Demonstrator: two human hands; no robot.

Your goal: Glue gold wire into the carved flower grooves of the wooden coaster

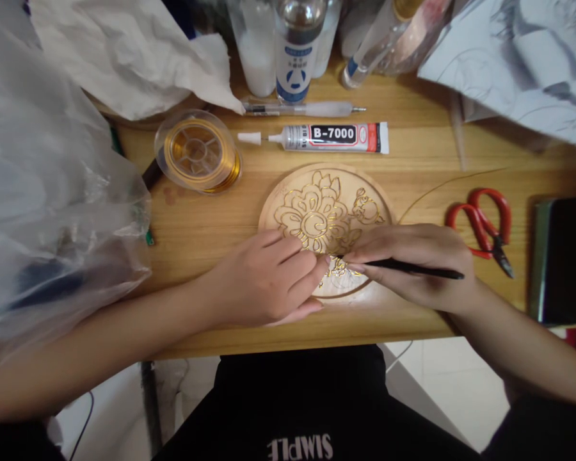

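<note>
A round wooden plate (pixel 384 198) lies on the table, with a flower design outlined in gold wire (pixel 317 221) on its face. My left hand (pixel 269 278) is curled over the plate's lower left edge, its index fingertip down on the design and its thumb by the rim. From the right, my right hand (pixel 413 266) pinches slim black tweezers (pixel 413 266). Their tip reaches the lower part of the design, close to my left index finger. A thin loose wire (pixel 432 190) curves away from the plate's right side. My fingers cover part of the pattern.
A spool of gold wire (pixel 196 153) stands left of the plate. Above lie a B-7000 glue tube (pixel 336 137) and a pen (pixel 307 109), with bottles (pixel 295 64) behind. Red-handled cutters (pixel 484 224) and a phone (pixel 564 262) are at right. Plastic sheeting (pixel 52 192) fills the left.
</note>
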